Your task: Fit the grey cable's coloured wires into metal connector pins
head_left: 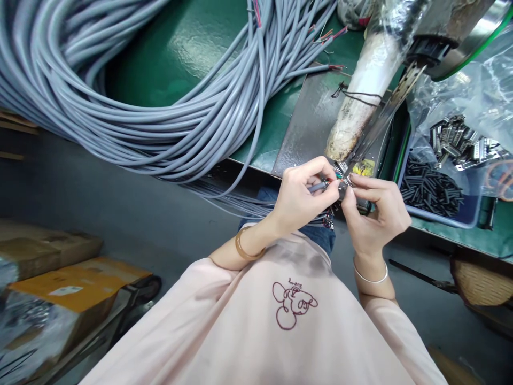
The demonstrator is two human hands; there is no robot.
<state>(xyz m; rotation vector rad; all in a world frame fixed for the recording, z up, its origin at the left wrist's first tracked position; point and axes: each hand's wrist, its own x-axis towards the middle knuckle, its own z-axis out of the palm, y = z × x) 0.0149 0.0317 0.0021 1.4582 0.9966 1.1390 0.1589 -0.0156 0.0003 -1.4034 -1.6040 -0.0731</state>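
My left hand (pixel 302 195) is closed in a pinch around the end of a grey cable (pixel 317 187), with thin coloured wires coming out by the fingertips. Close beside it, thumb and fingers of my right hand (pixel 377 211) pinch a small metal connector (pixel 347 183). The wire ends meet the connector between both hands; whether they are joined is too small to tell. Just above the fingertips are the scorched tip of a white wrapped tube (pixel 355 107) and a narrow metal strip with holes (pixel 403 88). A yellow piece (pixel 364 168) lies behind my right fingers.
A big bundle of grey cables (pixel 160 128) spreads over the green table (pixel 192 48) and hangs past its edge. At right, a blue tray (pixel 473 216) holds black sleeves (pixel 430 187) and metal connectors (pixel 460 139) in plastic. Cardboard boxes (pixel 44 248) stand lower left.
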